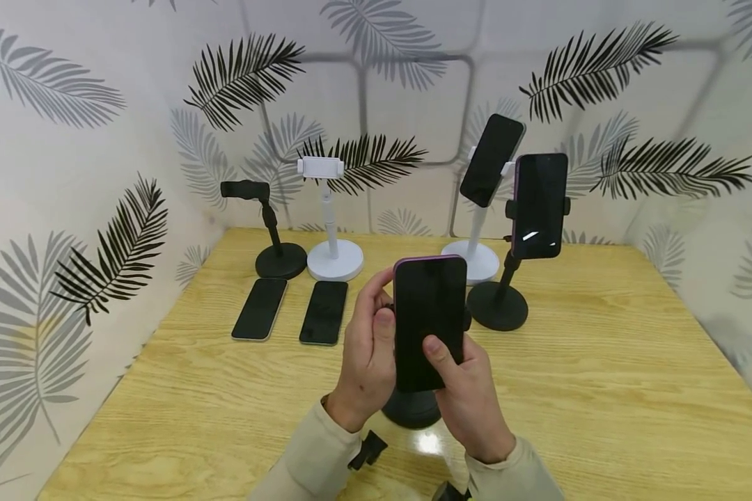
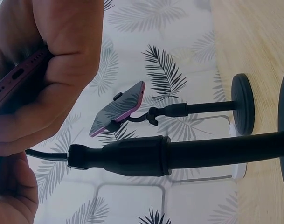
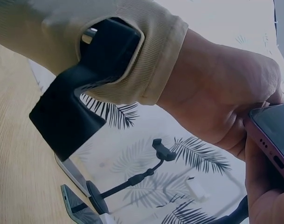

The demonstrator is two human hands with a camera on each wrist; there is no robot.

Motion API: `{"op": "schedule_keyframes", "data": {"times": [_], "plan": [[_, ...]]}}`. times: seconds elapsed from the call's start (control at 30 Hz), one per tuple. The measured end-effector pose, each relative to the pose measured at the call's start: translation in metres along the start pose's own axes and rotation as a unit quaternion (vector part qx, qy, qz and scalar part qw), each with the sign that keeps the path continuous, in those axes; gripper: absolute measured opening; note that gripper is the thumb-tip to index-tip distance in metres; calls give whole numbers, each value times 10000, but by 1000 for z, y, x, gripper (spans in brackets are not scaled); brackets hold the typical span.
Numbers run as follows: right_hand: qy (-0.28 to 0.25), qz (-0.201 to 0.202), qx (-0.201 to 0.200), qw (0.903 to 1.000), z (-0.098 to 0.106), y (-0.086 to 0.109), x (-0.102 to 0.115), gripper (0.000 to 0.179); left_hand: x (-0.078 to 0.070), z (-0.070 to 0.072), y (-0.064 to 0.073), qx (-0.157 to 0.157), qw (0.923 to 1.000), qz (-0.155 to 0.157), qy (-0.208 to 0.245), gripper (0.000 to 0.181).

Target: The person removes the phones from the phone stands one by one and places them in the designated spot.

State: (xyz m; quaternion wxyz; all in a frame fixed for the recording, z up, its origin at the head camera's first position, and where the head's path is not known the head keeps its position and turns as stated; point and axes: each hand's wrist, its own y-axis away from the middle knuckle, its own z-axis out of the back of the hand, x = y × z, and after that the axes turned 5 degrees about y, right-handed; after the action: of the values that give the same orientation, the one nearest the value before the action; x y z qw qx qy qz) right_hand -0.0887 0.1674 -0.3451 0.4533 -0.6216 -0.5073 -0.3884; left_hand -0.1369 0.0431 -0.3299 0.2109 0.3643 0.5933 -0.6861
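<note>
Gripping phone (image 1: 423, 299) with left hand (image 1: 370, 355) and right hand (image 1: 473, 396) at front stand (image 1: 411, 413), apparently mid-mount. Counting two mounted phones (image 1: 492, 160) (image 1: 540, 202) done, two flat phones (image 1: 260, 309) (image 1: 324, 313) and bare stands (image 1: 280, 261) (image 1: 335, 260) left.

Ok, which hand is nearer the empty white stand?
Left. The left hand is in front of the empty white stand, slightly right, at the left edge of the held phone; the right hand is farther right and lower down the phone.
</note>
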Motion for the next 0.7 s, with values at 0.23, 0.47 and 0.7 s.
{"op": "schedule_keyframes", "data": {"times": [0.23, 0.47, 0.7], "plan": [[-54, -50, 61, 10000, -1, -1, 0, 15, 0, 3, 1, 52, 10000, 26, 71, 40], [-87, 3, 151, 9998, -1, -2, -1, 15, -2, 5, 0, 70, 9999, -67, 68, 40], [-45, 68, 76, 9999, 0, -2, -2, 16, -2, 3, 0, 147, 9996, 32, 259, 40]]}}
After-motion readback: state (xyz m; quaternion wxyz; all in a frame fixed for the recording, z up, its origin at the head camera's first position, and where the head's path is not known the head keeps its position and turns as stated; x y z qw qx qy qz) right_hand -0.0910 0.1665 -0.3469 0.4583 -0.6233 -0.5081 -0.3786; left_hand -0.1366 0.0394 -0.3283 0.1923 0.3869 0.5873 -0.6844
